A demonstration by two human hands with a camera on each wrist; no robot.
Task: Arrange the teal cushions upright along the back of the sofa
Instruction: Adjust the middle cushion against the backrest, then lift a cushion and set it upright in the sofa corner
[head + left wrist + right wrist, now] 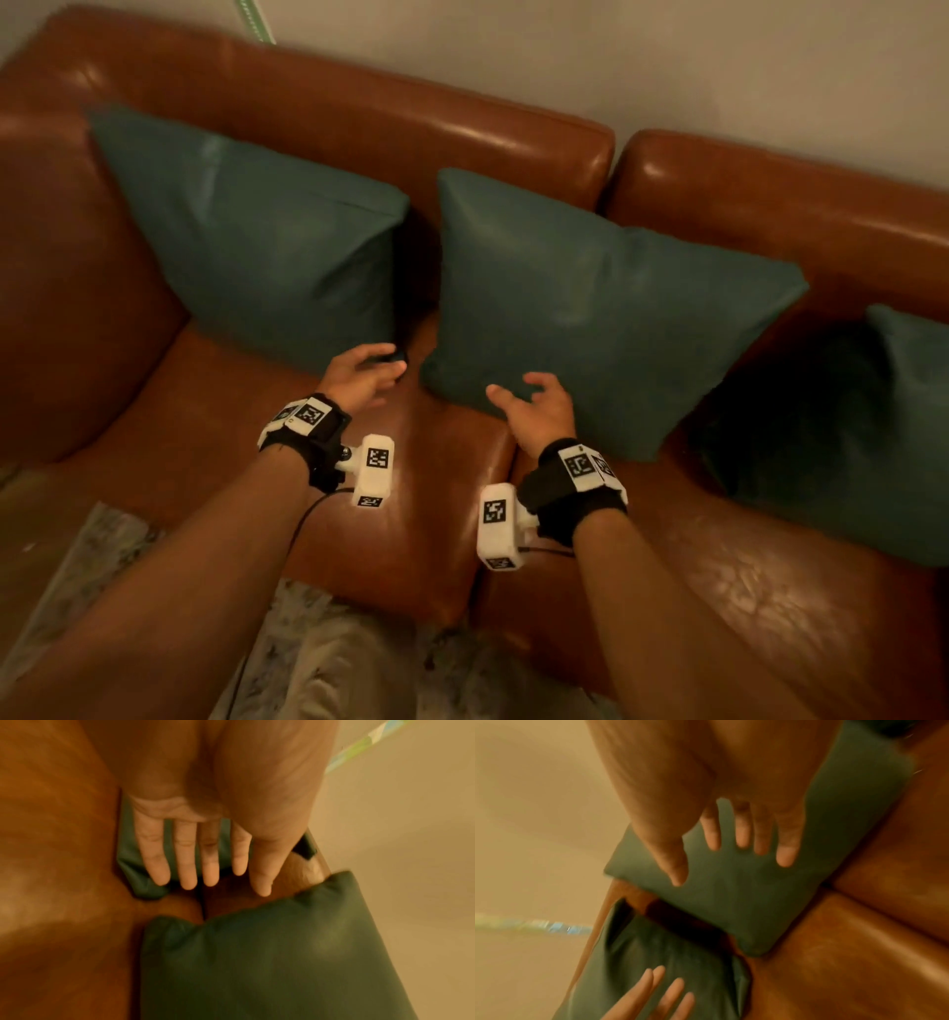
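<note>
Two square teal fabric cushions, left (267,241) and middle (590,308), are leaning against the brown leather sofa back (359,103). Left hand (362,380) and right hand (534,406) are hovering, fingers (713,839) spread, holding nothing (cushions probably soft, light; gripping the top corners is looking best).

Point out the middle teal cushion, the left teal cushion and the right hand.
middle teal cushion (590,308), head view, centre of its face.
left teal cushion (267,236), head view, centre of its face.
right hand (536,411), head view, back of hand.
</note>
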